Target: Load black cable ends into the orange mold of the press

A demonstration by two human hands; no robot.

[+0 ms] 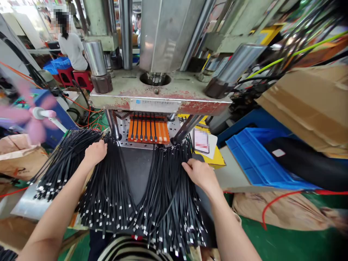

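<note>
Curling left hand (95, 151) and right hand (199, 172) loosely at black cables (174, 181), grips unclear.
Fanned toward the bench's (138, 166) near edge; ahead, past its far edge, between steel posts (112, 125), an orange mold (163, 127). Beyond right hand, a phone (201, 140). Unreadable press label (154, 104); left fingertips hidden.

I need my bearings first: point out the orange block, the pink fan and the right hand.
Orange block (162, 125): head view, on its cable-free right part.
Pink fan (37, 113): head view, on its pale hub.
Right hand (202, 174): head view, on its back.
</note>
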